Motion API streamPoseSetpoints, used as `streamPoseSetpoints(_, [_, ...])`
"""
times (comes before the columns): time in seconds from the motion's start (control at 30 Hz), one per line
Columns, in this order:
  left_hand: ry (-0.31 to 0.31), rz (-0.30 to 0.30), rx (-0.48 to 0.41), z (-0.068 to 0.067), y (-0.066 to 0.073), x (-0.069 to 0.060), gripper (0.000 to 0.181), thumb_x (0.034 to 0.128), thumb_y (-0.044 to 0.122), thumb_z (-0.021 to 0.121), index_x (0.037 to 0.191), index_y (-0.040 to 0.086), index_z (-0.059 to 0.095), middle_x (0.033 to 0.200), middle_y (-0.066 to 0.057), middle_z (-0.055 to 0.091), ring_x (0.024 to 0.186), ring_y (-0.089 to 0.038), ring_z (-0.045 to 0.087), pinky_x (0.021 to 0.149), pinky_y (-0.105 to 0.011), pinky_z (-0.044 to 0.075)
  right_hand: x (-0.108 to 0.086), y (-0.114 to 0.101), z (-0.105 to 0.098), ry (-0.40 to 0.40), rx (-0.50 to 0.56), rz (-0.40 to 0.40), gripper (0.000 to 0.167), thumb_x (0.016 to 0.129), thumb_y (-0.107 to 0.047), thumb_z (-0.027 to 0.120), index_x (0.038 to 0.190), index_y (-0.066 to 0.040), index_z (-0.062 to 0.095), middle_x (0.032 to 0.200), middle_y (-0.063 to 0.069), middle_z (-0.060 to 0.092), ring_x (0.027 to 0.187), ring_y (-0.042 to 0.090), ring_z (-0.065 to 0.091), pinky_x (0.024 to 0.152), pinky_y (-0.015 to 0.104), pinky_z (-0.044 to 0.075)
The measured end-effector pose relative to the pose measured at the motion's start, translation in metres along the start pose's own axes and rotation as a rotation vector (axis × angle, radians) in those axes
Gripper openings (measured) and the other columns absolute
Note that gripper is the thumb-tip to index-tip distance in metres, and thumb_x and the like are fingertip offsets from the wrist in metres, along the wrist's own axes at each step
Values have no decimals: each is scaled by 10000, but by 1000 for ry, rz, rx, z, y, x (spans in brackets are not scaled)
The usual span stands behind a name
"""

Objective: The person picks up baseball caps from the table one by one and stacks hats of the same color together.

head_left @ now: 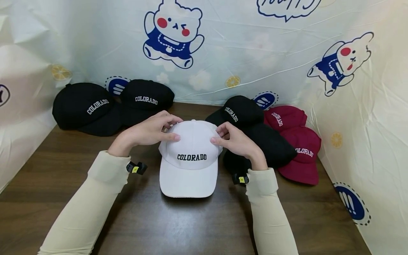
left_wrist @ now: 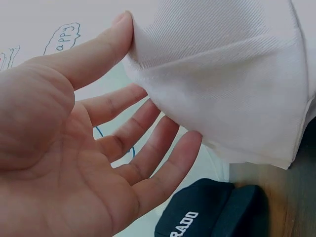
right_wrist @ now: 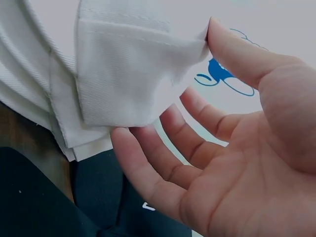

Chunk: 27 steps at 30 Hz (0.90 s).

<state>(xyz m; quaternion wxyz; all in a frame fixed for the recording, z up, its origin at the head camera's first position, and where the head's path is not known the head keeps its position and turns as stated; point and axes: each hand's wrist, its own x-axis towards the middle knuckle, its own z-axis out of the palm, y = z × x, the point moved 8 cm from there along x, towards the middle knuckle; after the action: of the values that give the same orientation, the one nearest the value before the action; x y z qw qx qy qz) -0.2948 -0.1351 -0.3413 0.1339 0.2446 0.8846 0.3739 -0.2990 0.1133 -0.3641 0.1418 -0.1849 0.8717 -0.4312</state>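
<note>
A white baseball cap (head_left: 188, 179) with black COLORADO lettering is at the middle of the table, brim toward me. My left hand (head_left: 149, 130) holds its crown on the left, thumb on the front. On the other side my right hand (head_left: 236, 141) grips the crown the same way. In the left wrist view, the thumb and fingertips of the left hand (left_wrist: 74, 133) meet the white fabric (left_wrist: 232, 84). Fabric is drawn to a point at the thumb of the right hand (right_wrist: 232, 168) in the right wrist view, where several white layers (right_wrist: 37, 64) overlap.
Two black caps (head_left: 78, 108) lie at the back left. More black caps (head_left: 271, 145) overlap to the right of the white one, close to my right hand. Beside them are two maroon caps (head_left: 301, 168). A printed sheet (head_left: 223, 46) walls the wooden table (head_left: 188, 230) at the back and sides.
</note>
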Motion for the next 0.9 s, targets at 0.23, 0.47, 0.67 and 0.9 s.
streamPoseSetpoints(0.23, [35, -13, 24, -3, -1, 1, 519, 1011, 231, 756, 1465, 40, 591, 1288, -168, 485, 1193, -350, 439, 924, -459, 434, 6, 2, 4, 32, -8, -4, 445, 1015, -242, 750, 1333, -19, 535, 1214, 167, 587, 1059, 318, 603, 880, 344, 558])
streamPoseSetpoints(0.47, [50, -20, 39, -3, -4, 3, 522, 1022, 222, 742, 1482, 36, 579, 1315, -178, 488, 1199, -356, 483, 933, -461, 444, 8, 1, 5, 53, -21, -15, 438, 1021, -243, 742, 1335, -18, 536, 1210, 164, 583, 1067, 344, 595, 871, 342, 555])
streamPoseSetpoints(0.67, [42, -30, 51, -4, -4, 2, 534, 1022, 242, 744, 1486, 37, 576, 1323, -183, 490, 1213, -355, 512, 956, -470, 470, 8, -2, 4, 51, -68, -45, 439, 1027, -253, 734, 1341, -13, 541, 1219, 163, 594, 1074, 336, 609, 883, 356, 565])
streamPoseSetpoints(0.9, [32, -25, 76, -10, -3, -3, 590, 999, 302, 773, 1490, 41, 578, 1359, -194, 521, 1235, -372, 571, 997, -518, 553, 4, -8, -1, 35, -112, -79, 429, 1024, -275, 734, 1342, -38, 570, 1247, 146, 621, 1120, 308, 632, 954, 427, 583])
